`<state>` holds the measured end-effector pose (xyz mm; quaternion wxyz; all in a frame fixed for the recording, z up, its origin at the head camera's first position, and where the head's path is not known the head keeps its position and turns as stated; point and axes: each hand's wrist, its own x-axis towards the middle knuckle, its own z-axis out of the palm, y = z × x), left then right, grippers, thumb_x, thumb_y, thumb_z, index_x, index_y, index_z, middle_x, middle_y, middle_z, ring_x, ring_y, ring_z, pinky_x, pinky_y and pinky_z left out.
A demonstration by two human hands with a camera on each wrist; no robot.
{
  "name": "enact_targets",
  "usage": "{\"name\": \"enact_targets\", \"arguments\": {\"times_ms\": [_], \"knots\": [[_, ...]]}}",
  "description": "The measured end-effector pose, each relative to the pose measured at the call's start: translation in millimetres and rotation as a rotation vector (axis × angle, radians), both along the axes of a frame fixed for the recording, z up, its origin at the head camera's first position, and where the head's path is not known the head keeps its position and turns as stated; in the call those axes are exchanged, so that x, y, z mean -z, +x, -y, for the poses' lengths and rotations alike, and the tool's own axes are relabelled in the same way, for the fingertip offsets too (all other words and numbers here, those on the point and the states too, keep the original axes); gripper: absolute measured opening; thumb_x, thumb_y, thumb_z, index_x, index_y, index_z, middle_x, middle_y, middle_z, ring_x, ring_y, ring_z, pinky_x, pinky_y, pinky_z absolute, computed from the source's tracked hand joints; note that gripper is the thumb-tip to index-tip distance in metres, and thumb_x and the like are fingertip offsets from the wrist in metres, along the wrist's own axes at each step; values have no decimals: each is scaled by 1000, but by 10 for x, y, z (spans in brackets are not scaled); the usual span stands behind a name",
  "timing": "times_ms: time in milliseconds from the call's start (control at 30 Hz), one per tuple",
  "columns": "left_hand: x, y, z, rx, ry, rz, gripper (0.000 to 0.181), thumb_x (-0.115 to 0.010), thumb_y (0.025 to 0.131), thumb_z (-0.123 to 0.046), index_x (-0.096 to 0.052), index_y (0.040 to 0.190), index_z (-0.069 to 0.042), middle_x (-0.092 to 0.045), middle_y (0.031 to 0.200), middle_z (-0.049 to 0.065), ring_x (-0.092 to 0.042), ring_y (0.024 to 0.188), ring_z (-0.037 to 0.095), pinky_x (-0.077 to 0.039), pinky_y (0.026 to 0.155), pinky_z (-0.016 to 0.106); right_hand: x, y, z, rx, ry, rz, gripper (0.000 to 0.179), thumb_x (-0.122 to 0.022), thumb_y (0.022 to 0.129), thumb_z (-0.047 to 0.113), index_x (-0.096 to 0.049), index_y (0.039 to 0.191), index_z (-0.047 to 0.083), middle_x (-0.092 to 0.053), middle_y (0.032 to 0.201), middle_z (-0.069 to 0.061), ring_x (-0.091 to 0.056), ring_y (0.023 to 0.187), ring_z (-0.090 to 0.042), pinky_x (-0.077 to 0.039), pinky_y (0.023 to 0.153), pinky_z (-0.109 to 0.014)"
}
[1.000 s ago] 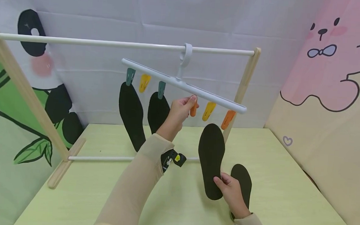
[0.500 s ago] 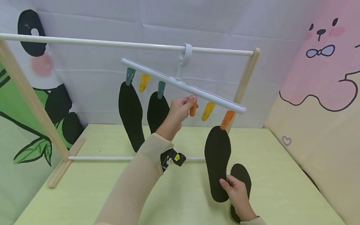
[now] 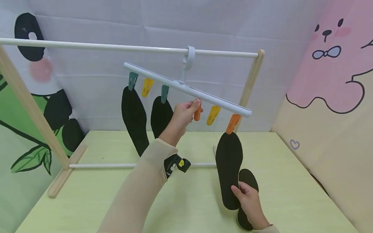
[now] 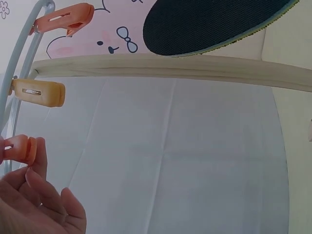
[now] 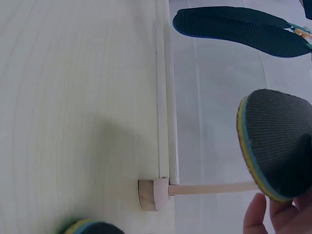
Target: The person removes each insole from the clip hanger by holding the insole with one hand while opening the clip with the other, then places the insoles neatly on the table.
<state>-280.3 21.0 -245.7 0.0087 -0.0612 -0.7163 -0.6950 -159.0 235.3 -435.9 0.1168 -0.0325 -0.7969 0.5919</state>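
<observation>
My left hand pinches an orange clip under the tilted white hanger. My right hand holds a black insole by its lower edge, thumb on the dark face. The insole stands nearly upright; its top end lines up under the outermost orange clip in the head view, while the left wrist view shows a gap between that clip and the insole. A yellow clip hangs between the two orange ones. Yellow and blue layers edge the insole in the right wrist view.
Two black insoles hang from teal clips at the hanger's left, a yellow clip between them. The hanger hooks over the rack's white rod. Another insole lies on the table behind my right hand.
My right hand has carried the insole to the right, bringing its top end below the outermost orange clip in the head view. My left hand keeps its pinch on the inner orange clip.
</observation>
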Motion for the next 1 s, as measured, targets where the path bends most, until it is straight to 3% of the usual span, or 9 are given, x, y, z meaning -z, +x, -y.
{"name": "enact_targets", "arguments": {"times_ms": [200,533,833,1000], "knots": [[13,-11,-4,5,2,-4,43,-53,97,-36,-67,108,3,-64,98,10,-42,82,18,-32,75,31,10,16,-46,20,41,9,17,-64,90,1,-66,99,-13,-68,89,-15,-56,73,-3,-48,68,-22],[27,-34,-5,4,-4,-4,41,-53,97,-36,-68,103,1,-64,95,7,-42,80,16,-32,76,32,28,43,-177,49,98,51,19,-63,92,4,-65,100,-13,-69,90,-16,-56,73,-4,-49,67,-23],[23,-42,-13,3,-2,-8,39,-54,96,-37,-69,101,-1,-65,101,12,-43,82,18,-34,81,35,58,60,-275,55,89,77,22,-63,92,6,-64,102,-14,-69,91,-16,-57,73,-4,-49,67,-23],[26,-32,-25,8,-1,-14,40,-53,97,-36,-69,102,1,-64,94,8,-41,76,20,-32,78,34,56,68,-313,55,89,74,23,-63,93,6,-63,103,-15,-69,92,-16,-58,73,-3,-49,68,-24]]}}
